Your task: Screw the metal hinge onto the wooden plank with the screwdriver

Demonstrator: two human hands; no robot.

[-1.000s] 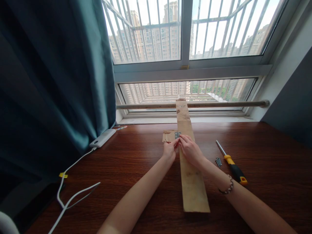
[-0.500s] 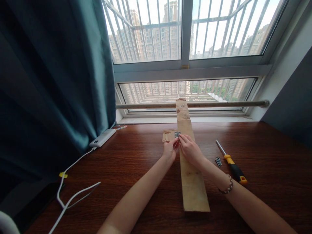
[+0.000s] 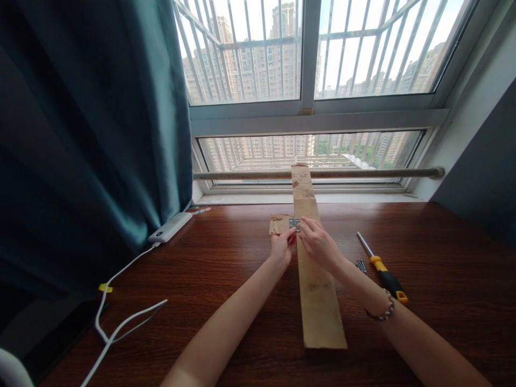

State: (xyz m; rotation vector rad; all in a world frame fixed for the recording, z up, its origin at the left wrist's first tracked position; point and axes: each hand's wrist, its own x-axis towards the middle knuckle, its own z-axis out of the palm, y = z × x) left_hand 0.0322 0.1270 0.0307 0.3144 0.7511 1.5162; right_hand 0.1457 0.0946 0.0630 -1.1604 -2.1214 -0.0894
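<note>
A small metal hinge point(image 3: 294, 224) lies flat across the seam between a short wooden block point(image 3: 278, 224) on the left and a long wooden board point(image 3: 321, 301). My left hand point(image 3: 282, 248) pinches the hinge's lower edge, its fingers closed, with part of the hand beside the block. At the hinge's right side, my right hand point(image 3: 321, 244) rests over the board, fingers bent together and their tips against the metal. The thumb of this hand is partly hidden.
A yellow-and-black screwdriver point(image 3: 382, 270) lies on the table point(image 3: 226, 290) to the right, beside several screws point(image 3: 360, 265). At the left are a white power bank point(image 3: 170, 228) with its cable point(image 3: 128, 270) and a dark curtain point(image 3: 161, 134). A metal rail point(image 3: 371, 173) crosses behind.
My right hand has shifted slightly up and right, uncovering more of the hinge. Its forearm now covers part of the screws. My left hand stays about where it was.
</note>
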